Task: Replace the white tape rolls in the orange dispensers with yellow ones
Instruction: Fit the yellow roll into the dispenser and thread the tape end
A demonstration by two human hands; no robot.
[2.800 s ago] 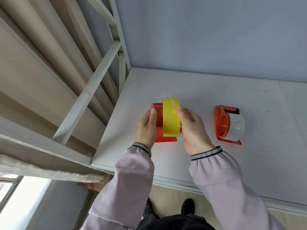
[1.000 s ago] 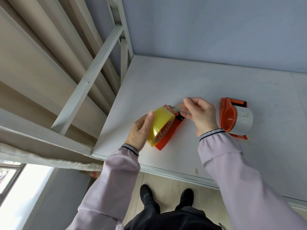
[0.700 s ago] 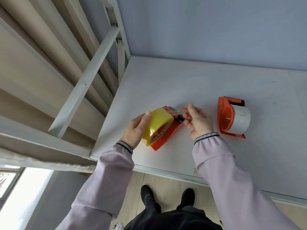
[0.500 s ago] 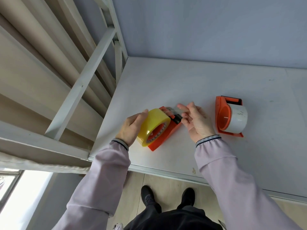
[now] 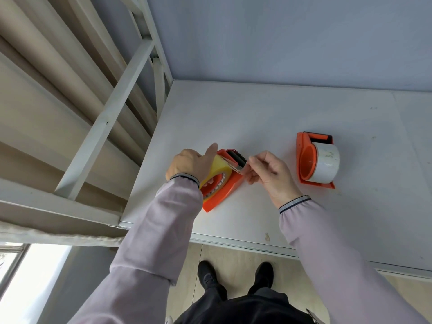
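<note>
Two orange dispensers lie on the white table (image 5: 257, 118), well apart from each other. Your left hand (image 5: 190, 163) is curled over the yellow tape roll (image 5: 221, 168) seated in the near dispenser (image 5: 223, 191), fingers wrapped on its outer face and the thumb pointing up past its rim. Your right hand (image 5: 268, 173) sits just right of that dispenser, thumb and forefinger pinched together on the loose end of tape (image 5: 240, 169) beside the toothed black cutter (image 5: 237, 157). This dispenser lies tilted on the table, its long axis running diagonally from the pointed tail near the table's front edge up to the cutter end, which points away from you and to the right. The roll is glossy yellow with a ribbed orange hub showing through its open centre. To the right, untouched, the second dispenser (image 5: 304, 160) carries a white tape roll (image 5: 327, 162), its cutter end pointing toward the wall (image 5: 280, 38).
</note>
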